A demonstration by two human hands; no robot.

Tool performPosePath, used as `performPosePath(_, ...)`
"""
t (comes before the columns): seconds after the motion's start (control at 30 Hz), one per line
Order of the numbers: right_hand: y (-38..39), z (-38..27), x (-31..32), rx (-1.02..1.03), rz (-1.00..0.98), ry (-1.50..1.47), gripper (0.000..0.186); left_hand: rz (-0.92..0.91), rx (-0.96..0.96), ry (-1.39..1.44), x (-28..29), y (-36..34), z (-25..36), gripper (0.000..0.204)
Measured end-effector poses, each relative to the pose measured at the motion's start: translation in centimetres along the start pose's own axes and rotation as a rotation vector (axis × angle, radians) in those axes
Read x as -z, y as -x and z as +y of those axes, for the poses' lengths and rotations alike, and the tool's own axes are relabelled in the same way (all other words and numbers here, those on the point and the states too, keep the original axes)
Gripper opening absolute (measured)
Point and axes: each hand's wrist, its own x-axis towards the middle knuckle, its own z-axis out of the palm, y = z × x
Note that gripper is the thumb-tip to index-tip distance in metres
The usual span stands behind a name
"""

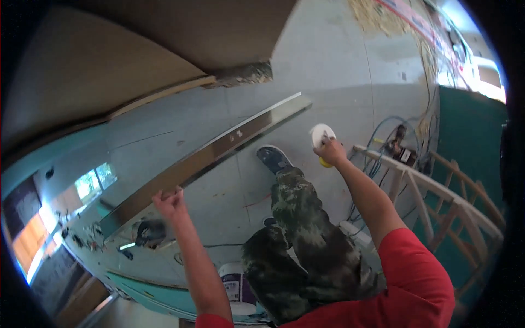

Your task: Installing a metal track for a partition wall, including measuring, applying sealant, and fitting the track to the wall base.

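Dark small objects [77,239], too blurred to name, lie scattered off the left end of a long, narrow brown board with shiny metallic edges [202,162], which stretches slantwise over the pale grey floor [213,216]. The bare left hand [170,204] is at the board's near edge, toward its left end, fingers bent in; whether they pinch anything cannot be told. On the near side of the board, below that hand's level, stands a white bucket with a purple label [238,292]. Just off the board's right end, the bare right hand [332,152] is closed around a white round disc with a yellow part beneath [322,131]. Farther right of the board stand a pale wooden slatted frame [424,186] and a flat dark-green panel [473,128].
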Motion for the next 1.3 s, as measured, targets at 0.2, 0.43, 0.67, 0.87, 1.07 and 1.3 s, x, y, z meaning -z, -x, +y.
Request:
performPosePath(0.2,-3.7,4.5,-13.6,-0.051,0.071,0.0,0.05,-0.021,0.26,0.161,-1.7,-12.7,-16.2,0.011)
performPosePath(0.43,0.7,8.5,-21.1,-0.088,0.338,-0.251,0.044,-0.048,0.285,0.066,3.7,-21.5,-19.8,0.011)
performPosePath(0.67,3.0,17.2,-26.1,-0.344,0.233,-0.168,0.042,-0.284,0.34,-0.525,6.2,-22.0,-20.9,0.028)
performPosePath(0.87,2.2,11.8,-23.2,-0.17,0.586,-0.095,0.045,-0.368,0.535,-0.742,7.1,-23.2,-16.5,0.032)
performPosePath(1.07,-0.6,5.1,-19.1,0.22,0.537,-0.168,0.061,-0.221,0.551,-0.727,5.9,-23.3,-17.2,0.031)
performPosePath(1.3,-0.8,5.6,-17.1,0.196,0.64,-0.099,0.06,-0.682,-0.037,-1.662,0.0,-12.8,-21.6,0.031)
